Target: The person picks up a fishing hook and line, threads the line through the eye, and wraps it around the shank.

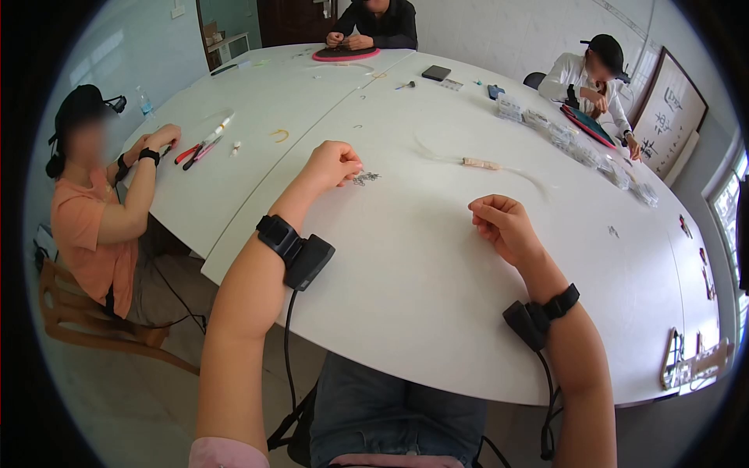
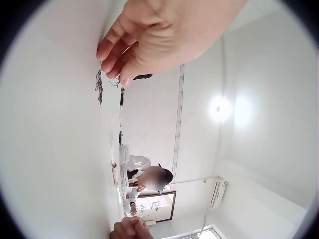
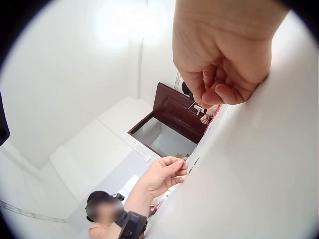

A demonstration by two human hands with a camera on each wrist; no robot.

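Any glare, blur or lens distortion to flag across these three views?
Head view: fisheye bends the white table, corners black, light even. Left wrist view: ceiling lamp flares; left hand soft, small metal pieces fairly sharp. Right wrist view: right hand close and soft, top washed out.

Behind the left hand (image 1: 331,165) a black strap (image 1: 278,234) holds a black camera box (image 1: 310,261); its black cable (image 1: 287,343) hangs below the counter's (image 1: 437,312) near edge. The right hand (image 1: 503,226) has the same set at its wrist. Pink sleeve (image 1: 226,454), blue jeans (image 1: 390,405).
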